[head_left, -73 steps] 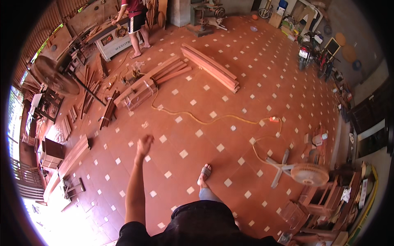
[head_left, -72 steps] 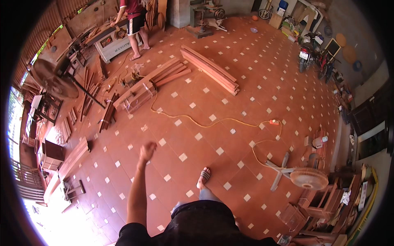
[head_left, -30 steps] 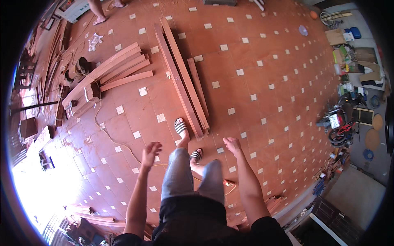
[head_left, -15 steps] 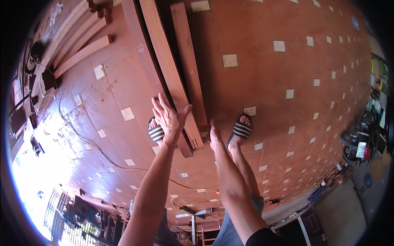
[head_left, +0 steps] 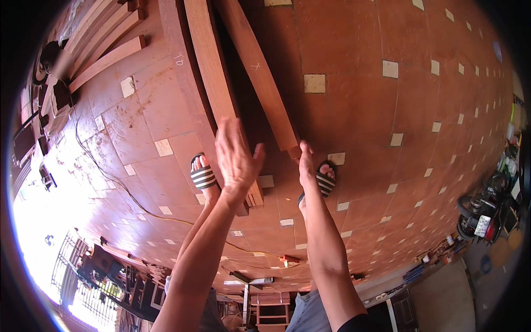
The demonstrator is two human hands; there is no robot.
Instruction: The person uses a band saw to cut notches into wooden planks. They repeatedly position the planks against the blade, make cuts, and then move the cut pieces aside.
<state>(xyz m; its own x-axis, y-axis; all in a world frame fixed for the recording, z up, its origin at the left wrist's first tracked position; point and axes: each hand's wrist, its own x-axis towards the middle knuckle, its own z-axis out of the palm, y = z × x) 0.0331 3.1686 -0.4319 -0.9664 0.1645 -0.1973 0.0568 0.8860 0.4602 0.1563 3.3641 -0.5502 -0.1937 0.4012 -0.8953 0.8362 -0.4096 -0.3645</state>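
Observation:
Three long reddish-brown wooden beams run away from me across the tiled floor. My left hand (head_left: 237, 157) lies over the middle beam (head_left: 213, 72) near its close end, fingers stretched out and thumb apart. Left of it is a darker beam (head_left: 185, 72) with a pale mark on its face. At the near end of the right-hand beam (head_left: 265, 83), which bears a small cross mark, my right hand (head_left: 306, 163) is closed against its right side; some fingers are hidden by the wood. That beam slants away from the other two, with a gap between.
My sandalled feet (head_left: 203, 176) stand on either side of the beams. A yellowish cable (head_left: 149, 213) crosses the floor to an orange connector (head_left: 287, 259). More timber (head_left: 105, 61) lies at far left. A motorbike (head_left: 478, 213) stands at right.
The right-hand beam's near end has swung right and away from the middle beam, with my right hand now at it. My left hand has shifted slightly right, over the middle beam.

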